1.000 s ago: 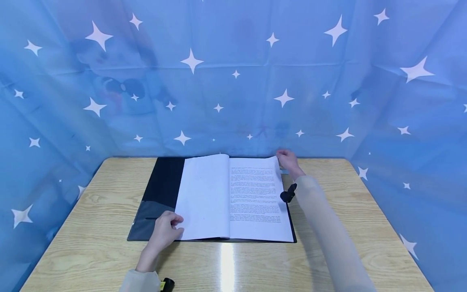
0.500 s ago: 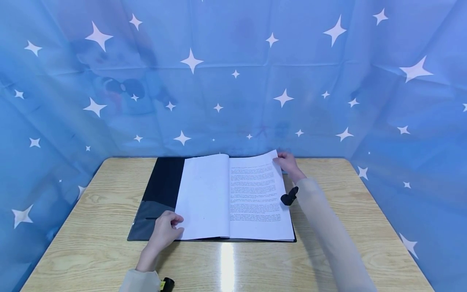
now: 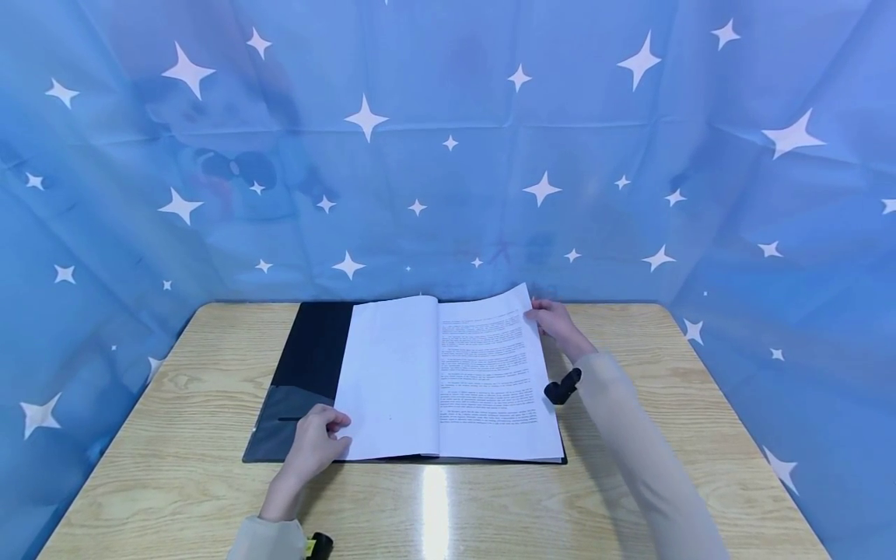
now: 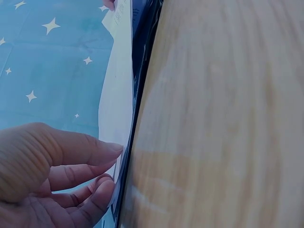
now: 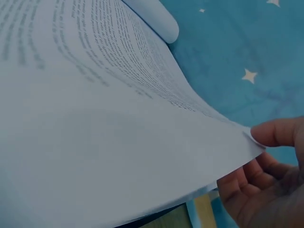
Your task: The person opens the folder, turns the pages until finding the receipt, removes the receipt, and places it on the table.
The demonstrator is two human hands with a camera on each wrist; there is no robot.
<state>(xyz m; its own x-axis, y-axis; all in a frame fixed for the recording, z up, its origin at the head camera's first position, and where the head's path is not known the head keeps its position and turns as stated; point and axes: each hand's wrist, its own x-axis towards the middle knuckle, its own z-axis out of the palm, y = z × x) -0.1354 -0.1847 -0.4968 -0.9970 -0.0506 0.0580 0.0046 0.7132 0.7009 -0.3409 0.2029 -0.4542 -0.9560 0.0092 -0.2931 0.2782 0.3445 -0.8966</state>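
Note:
A black folder (image 3: 316, 342) lies spread on the table with a stack of white paper sheets in it. The left-side page (image 3: 388, 373) is blank, while the right-side page (image 3: 486, 389) carries printed text. My right hand (image 3: 554, 320) pinches this printed page near its top right corner, thumb on top and fingers beneath; the corner curves upward in the right wrist view. My left hand (image 3: 316, 442) rests at the lower left edge of the blank page, thumb and bent fingertips touching the paper (image 4: 116, 104) and a gap showing between thumb and index tip in the head view.
The folder lies on a light wood-grain table (image 3: 175, 435), its far edge meeting a blue curtain (image 3: 448, 218) with white stars. A dark translucent pocket (image 3: 269, 432) covers the folder's lower left corner. Light glares on the table in front.
My right hand has drawn slightly down toward me, gripping the printed page, whose top right corner now rises higher and curls up. My left hand has stayed in place.

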